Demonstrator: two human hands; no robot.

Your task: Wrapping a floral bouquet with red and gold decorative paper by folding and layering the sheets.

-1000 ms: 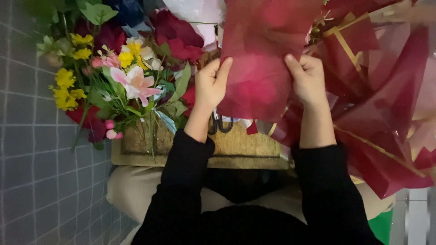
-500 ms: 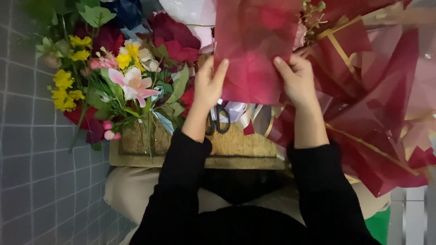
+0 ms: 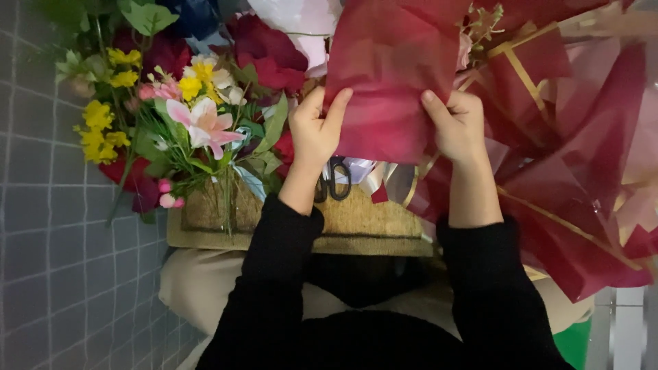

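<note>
A dark red translucent wrapping sheet (image 3: 394, 75) hangs in front of me, held by both hands at its lower edge. My left hand (image 3: 315, 127) pinches its left side, thumb behind and fingers in front. My right hand (image 3: 458, 123) grips its right side. Below the sheet, black-handled scissors (image 3: 334, 181) lie on a brown woven mat (image 3: 370, 223), partly hidden by my left wrist. Both arms wear black sleeves.
A bunch of artificial flowers (image 3: 185, 116) in pink, yellow and red with green leaves lies at the left. More red wrapping sheets with gold edging (image 3: 576, 157) pile up at the right. Grey tiled floor (image 3: 62, 274) is at the left.
Both hands have drawn the red sheet a little downward and toward me, and the sheet's lower edge has been gathered. The scissors have come into view beneath it.
</note>
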